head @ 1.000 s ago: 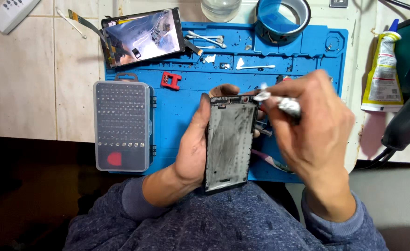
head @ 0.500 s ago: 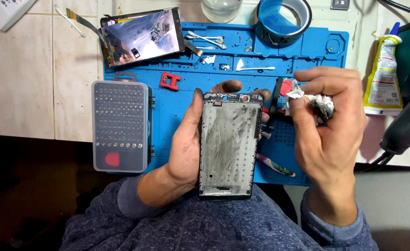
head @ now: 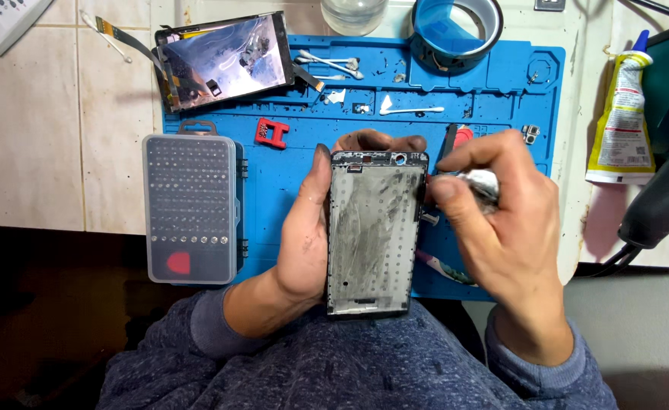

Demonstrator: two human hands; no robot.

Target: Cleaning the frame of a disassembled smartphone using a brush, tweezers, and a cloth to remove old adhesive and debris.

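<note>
Head camera looked down on two bare hands over a blue repair mat (head: 289, 175) on a tiled surface (head: 61, 137). Left hand (head: 304, 235) gripped a grey phone frame (head: 372, 231) upright above the mat, fingers wrapped around its back and edges. Right hand (head: 501, 228) sat at the frame's right edge, fingers pinching a small white wad (head: 480, 182). A clear screwdriver bit case (head: 190, 209) lay just left, a detached phone screen (head: 224, 61) above it, cotton swabs (head: 331, 64) and a blue tape roll (head: 456, 23) at the mat's top.
</note>
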